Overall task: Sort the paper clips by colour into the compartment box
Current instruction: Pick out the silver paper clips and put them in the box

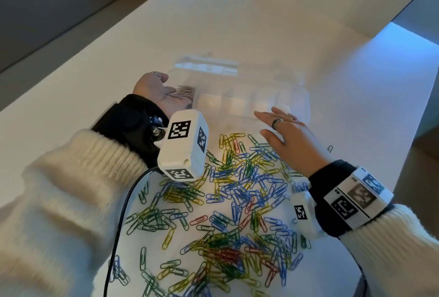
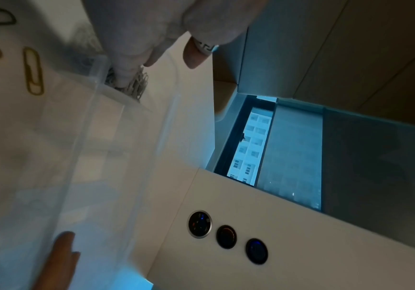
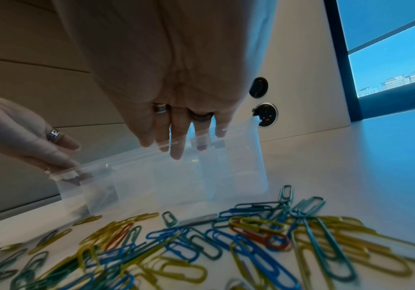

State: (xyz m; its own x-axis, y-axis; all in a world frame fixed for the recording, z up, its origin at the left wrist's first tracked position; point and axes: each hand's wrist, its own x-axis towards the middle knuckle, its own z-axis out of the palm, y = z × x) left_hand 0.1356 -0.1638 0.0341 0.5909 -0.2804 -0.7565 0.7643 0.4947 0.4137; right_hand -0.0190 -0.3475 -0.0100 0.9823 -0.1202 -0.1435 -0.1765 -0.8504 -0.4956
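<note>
The right hand (image 3: 176,109) hovers, fingers straight, above the clear plastic compartment box (image 3: 176,176); coloured wire paper clips (image 3: 226,245) lie below.

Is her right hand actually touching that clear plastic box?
Cannot tell. In the right wrist view the right hand has straight fingers overlapping the compartment box rim, yet no contact or gap shows plainly. The head view is equally unclear.

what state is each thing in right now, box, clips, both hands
box: lid open, leftmost compartment holds silver clips, the others look empty
silver clips: a bunch under the left hand, at the leftmost compartment
coloured clips: loose and mixed on the table, unsorted
left hand: at the box's left end, fingers straight
right hand: flat, fingers spread over the box's front edge, holding nothing
</note>
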